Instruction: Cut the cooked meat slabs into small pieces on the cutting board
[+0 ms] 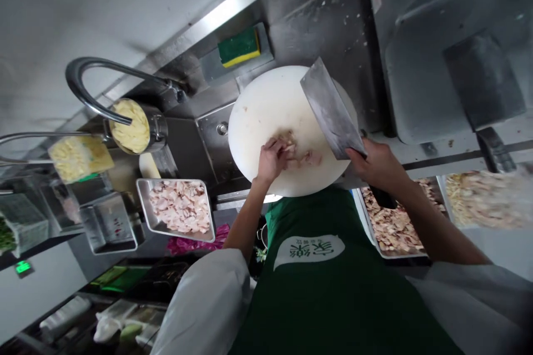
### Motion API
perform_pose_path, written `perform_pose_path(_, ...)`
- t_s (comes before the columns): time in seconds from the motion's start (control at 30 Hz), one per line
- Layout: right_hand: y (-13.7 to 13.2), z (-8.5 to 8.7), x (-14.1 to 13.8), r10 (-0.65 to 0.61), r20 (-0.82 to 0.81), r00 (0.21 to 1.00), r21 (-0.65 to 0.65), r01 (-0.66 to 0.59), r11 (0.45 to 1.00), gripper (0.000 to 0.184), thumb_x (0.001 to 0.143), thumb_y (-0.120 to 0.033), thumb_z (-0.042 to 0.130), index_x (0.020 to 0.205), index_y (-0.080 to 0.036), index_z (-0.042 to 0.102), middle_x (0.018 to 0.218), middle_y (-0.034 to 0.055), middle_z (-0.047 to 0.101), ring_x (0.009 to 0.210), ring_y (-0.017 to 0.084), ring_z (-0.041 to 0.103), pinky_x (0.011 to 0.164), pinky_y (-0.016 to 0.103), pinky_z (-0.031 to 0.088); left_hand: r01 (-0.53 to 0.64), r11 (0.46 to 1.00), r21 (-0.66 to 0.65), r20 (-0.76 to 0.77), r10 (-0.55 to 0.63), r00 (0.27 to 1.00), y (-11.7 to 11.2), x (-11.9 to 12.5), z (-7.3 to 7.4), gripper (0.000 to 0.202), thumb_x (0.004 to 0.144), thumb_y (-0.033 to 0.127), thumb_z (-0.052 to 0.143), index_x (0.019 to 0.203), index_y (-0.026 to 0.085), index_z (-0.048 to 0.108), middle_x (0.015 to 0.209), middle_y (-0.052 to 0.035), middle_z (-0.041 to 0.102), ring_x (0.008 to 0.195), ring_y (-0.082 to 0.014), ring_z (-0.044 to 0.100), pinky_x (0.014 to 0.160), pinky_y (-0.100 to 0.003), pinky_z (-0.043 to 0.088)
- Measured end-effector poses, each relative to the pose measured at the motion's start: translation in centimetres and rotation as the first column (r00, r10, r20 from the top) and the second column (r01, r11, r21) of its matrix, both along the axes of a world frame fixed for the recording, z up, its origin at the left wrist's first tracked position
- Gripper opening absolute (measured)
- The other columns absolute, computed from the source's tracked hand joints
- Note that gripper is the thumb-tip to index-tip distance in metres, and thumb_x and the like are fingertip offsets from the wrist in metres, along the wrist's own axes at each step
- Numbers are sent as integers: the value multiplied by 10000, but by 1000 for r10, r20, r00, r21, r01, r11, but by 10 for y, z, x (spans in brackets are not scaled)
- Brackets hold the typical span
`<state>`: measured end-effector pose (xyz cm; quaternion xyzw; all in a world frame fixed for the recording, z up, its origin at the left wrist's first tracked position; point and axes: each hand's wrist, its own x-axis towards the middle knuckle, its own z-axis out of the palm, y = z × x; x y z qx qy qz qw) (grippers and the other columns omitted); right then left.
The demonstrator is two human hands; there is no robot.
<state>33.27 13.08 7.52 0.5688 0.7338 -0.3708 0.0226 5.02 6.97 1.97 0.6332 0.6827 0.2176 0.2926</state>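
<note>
A round white cutting board (266,105) lies in front of me with pale raw meat (306,158) on its near part. My left hand (271,158) presses down on the meat with curled fingers. My right hand (375,163) is closed on the handle of a broad steel cleaver (331,108), whose blade stands tilted over the board just right of the meat. I wear a green apron and white sleeves.
A steel tray of cut meat (180,206) sits to the left; another tray of pieces (391,222) is to the right under my arm. A curved faucet (89,86), a pot of yellow strips (131,125), a green-yellow sponge (239,47) and a grey machine (453,50) surround the board.
</note>
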Motion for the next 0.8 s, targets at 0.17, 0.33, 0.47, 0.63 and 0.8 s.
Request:
perform_pose_path(0.17,-32,-12,18,-105,-64,992,-57,102,993,212,898,-416,439,815,-225,478,738,82,608,739,237,573,657,301,361,-160,986,-55,211,168,963,-6,-9,12,131,900,334,609,880,209,578,831,-4,594,764,-128,570,731,-261,474)
perform_pose_path(0.33,-44,-23,25,-143,-119,982,-89,133,987,230,883,-443,432,769,-243,440,732,72,610,710,222,564,656,300,375,-425,904,-42,501,387,774,12,-14,18,331,812,484,710,952,201,611,830,-6,625,682,-99,569,650,-240,480)
perform_pose_path(0.47,-43,-25,35,-187,-130,974,-177,163,971,208,879,-426,446,780,-243,444,708,61,604,674,207,559,632,289,381,-502,853,-145,624,473,622,22,-13,21,440,745,558,748,985,210,626,878,-18,666,657,-100,589,602,-253,498)
perform_pose_path(0.63,-44,-32,53,-152,-75,985,-181,137,974,187,899,-372,448,855,-208,528,836,137,662,791,243,592,676,309,386,-478,855,-200,543,503,672,25,-8,20,439,826,595,638,1069,234,581,880,-15,671,628,-103,580,583,-267,490)
perform_pose_path(0.8,-48,-38,59,-129,-6,992,-232,124,965,259,922,-383,423,912,-174,575,852,158,668,811,258,609,693,317,383,-352,935,-37,171,353,920,35,-1,4,341,844,520,644,885,182,621,913,-73,645,859,-180,614,798,-340,513)
